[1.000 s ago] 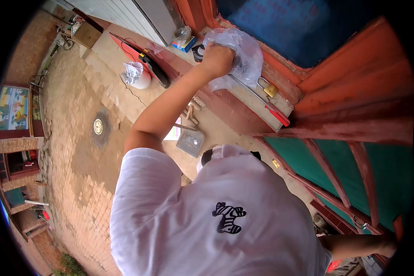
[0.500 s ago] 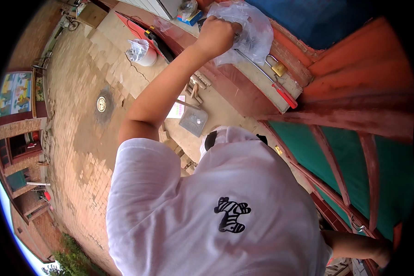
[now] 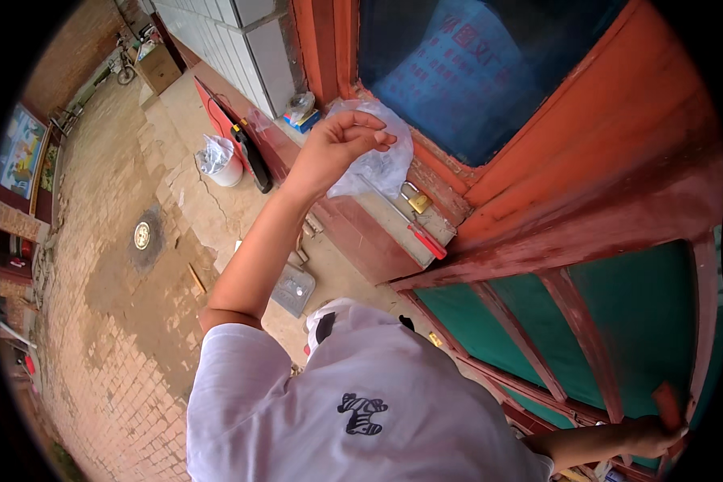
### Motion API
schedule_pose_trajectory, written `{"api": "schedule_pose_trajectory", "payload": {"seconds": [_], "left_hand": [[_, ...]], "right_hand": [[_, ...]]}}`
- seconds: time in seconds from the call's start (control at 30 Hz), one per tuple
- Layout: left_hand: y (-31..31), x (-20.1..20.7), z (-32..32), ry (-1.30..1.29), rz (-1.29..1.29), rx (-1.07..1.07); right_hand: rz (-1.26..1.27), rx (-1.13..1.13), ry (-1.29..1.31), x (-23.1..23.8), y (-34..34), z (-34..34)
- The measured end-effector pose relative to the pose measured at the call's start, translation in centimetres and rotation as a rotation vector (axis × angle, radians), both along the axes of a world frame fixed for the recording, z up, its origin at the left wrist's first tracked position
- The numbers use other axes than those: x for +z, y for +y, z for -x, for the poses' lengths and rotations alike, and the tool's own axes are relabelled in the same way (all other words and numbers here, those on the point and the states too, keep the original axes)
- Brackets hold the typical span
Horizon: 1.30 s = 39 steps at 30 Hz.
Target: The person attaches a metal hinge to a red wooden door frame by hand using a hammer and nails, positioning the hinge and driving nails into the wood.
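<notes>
My left hand (image 3: 345,149) is raised above the window ledge, thumb and fingers bent together in a pinch. Anything between the fingertips is too small to make out. Beneath and behind it lies a crumpled clear plastic bag (image 3: 394,165). A screwdriver (image 3: 427,240) with a red handle rests on the ledge, its shaft running toward the bag. Beside it sits a brass padlock (image 3: 416,199). Low at the right, my right hand (image 3: 655,438) is closed at the edge of the red-framed green door (image 3: 627,321), its fingers partly lost in the dark rim.
A blue box (image 3: 302,122) with a roll of clear tape on it stands at the ledge's far end. The window (image 3: 490,64) rises behind the ledge. Below are a white bucket (image 3: 223,171), a grey dustpan (image 3: 294,291) and a leaning red board (image 3: 217,112).
My left hand has lifted away from the plastic bag, which stays on the ledge. The view has shifted, bringing more of the window and the door into sight. My right hand remains by the door.
</notes>
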State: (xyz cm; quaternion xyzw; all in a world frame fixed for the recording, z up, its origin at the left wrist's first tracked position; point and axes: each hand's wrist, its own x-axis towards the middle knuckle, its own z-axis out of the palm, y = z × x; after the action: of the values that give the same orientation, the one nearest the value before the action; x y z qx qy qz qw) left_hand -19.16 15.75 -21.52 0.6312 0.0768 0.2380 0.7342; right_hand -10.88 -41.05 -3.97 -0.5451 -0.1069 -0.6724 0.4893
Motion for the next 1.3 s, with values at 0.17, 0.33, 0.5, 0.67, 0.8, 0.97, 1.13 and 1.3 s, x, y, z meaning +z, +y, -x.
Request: {"api": "schedule_pose_trajectory", "payload": {"seconds": [0.17, 0.33, 0.5, 0.67, 0.8, 0.97, 1.13, 1.3], "left_hand": [[-4.9, 6.2, -2.1, -0.157, 0.048, -0.241], [-7.9, 13.4, -4.9, -0.538, -0.237, -0.220], [-10.1, 20.3, -8.6, -0.821, -0.392, -0.212], [-12.7, 24.7, -11.4, -1.172, -0.500, 0.035], [-12.7, 25.5, -13.1, -1.304, -0.659, 0.228], [-11.8, 24.9, -15.6, -1.310, -0.722, 0.358], [-12.2, 25.0, -16.3, -1.322, -0.750, 0.382], [-12.9, 25.0, -16.8, -1.365, -0.763, 0.421]], "right_hand": [[0.013, 0.084, 0.234, -0.7, -1.5, 0.7], [-0.029, 0.067, 0.152, 0.1, -0.6, 0.9], [-0.051, 0.094, 0.060, -0.7, -0.6, -0.3], [-0.100, 0.157, 0.024, -0.6, 0.1, 0.0], [-0.127, 0.192, 0.038, -0.8, -0.4, 0.0], [-0.159, 0.158, 0.035, -0.4, 1.8, -0.5], [-0.152, 0.146, -0.006, -0.2, 2.1, -0.7], [-0.131, 0.109, -0.029, -0.2, 1.8, -0.8]]}}
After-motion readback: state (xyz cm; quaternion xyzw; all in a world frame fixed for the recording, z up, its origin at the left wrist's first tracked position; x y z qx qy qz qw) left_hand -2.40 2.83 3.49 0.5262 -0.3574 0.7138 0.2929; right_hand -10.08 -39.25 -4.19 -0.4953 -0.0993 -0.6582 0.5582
